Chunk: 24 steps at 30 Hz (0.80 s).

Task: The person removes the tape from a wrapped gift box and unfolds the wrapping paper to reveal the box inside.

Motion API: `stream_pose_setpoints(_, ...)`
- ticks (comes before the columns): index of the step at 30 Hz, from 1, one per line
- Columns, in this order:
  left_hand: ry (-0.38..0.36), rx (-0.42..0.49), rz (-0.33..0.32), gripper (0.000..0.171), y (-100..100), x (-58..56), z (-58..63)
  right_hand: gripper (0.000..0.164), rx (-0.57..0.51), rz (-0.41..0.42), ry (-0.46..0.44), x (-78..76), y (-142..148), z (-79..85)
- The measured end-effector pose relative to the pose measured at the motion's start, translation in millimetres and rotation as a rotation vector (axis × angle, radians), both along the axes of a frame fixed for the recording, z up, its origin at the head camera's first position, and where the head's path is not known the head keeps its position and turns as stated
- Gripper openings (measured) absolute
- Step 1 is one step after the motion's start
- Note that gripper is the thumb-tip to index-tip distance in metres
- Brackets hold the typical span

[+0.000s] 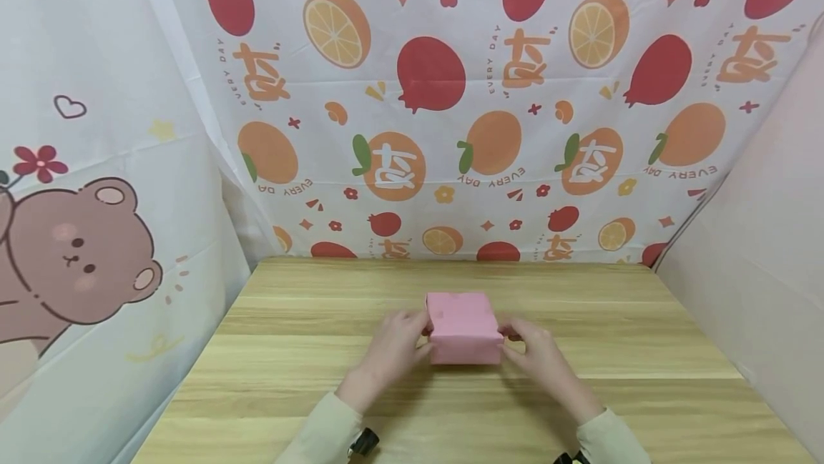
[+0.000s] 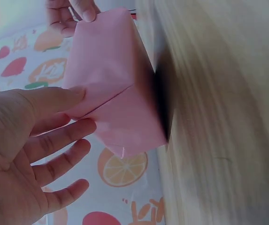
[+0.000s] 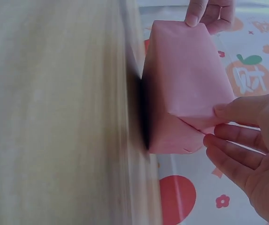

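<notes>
A box wrapped in pink paper point(image 1: 465, 348) is between the two hands over the middle of the wooden table. My left hand point(image 1: 400, 341) pinches its left side near the top edge; in the left wrist view the thumb point(image 2: 73, 95) lies on the paper and the other fingers spread beside it. On the opposite side my right hand point(image 1: 539, 354) pinches the matching upper edge, thumb on the front face in the right wrist view. Folded paper seams point(image 3: 190, 125) show at the box's ends. A dark shadow runs under the box; whether it touches the table I cannot tell.
The wooden table point(image 1: 290, 364) reaches back to a fruit-print curtain point(image 1: 450, 192). A bear-print cloth point(image 1: 193, 349) hangs on the left, and a pale cloth point(image 1: 747, 235) hangs on the right. Dark wrist devices sit near both light sleeves.
</notes>
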<state>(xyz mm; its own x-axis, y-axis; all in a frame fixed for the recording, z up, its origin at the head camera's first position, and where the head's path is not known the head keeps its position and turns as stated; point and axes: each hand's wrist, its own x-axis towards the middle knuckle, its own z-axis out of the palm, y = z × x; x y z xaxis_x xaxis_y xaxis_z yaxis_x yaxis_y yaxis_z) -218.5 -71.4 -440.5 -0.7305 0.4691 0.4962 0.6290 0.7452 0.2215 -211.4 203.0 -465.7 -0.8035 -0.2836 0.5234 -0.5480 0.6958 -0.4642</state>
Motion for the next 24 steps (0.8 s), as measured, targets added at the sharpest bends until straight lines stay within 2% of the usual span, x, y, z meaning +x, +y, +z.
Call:
stream_pose_setpoints(5, 0.038, -0.068, 0.001, 0.022, -3, 5.7, -4.5, 0.027, 0.079, 0.050, 0.022, 3.7, 0, -4.1)
stream_pose_setpoints(10, 0.057, -0.099, -0.019, 0.022, -6, 7.9, -9.0, 0.025, 0.139, 0.082, 0.011, 6.8, -1, -4.4)
stream_pose_setpoints(13, 0.031, -0.107, -0.030, 0.018, -7, 7.4, -8.1, 0.024, 0.167, 0.091, -0.008, 7.7, -1, -1.4)
stream_pose_setpoints(15, -0.013, -0.109, -0.027, 0.014, -7, 6.1, -6.8, 0.021, 0.178, 0.087, -0.056, 7.8, 0, 2.4)
stream_pose_setpoints(20, -0.103, -0.086, 0.004, 0.013, -8, 0.3, -1.3, 0.007, 0.164, 0.010, -0.179, 4.3, -2, 12.9)
stream_pose_setpoints(24, -0.143, -0.044, 0.062, 0.019, -6, -5.8, 4.0, 0.012, 0.146, -0.092, -0.138, -2.8, -6, 17.4)
